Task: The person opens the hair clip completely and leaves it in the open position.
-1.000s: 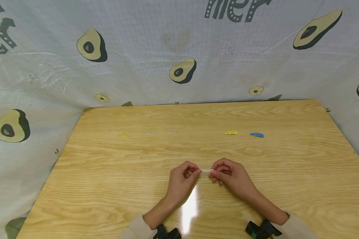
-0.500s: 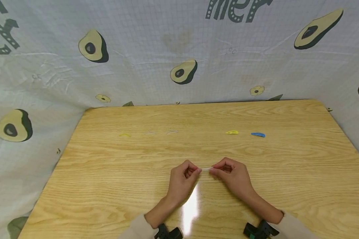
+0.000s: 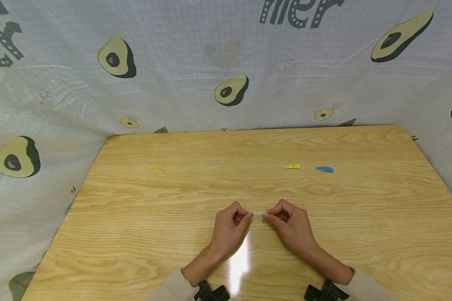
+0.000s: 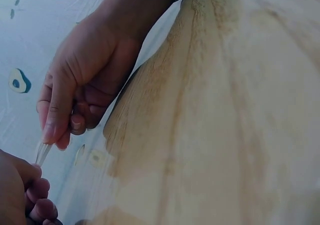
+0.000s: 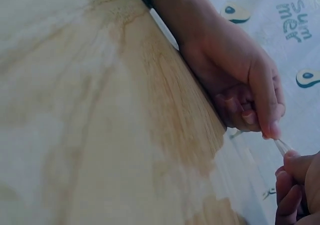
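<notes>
Pale strip (image 3: 258, 213) between left hand (image 3: 228, 225) and right hand (image 3: 294, 226)

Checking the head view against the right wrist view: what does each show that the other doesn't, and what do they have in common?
Only the head view: the yellow clip, the blue clip, the thin yellow piece and two faint pale pieces lying on the table.

Only the right wrist view: the printed letters "sum" above "mer".

Both: the left hand and right hand pinching a pale strip between them, the wooden table and the avocado-print cloth.
</notes>
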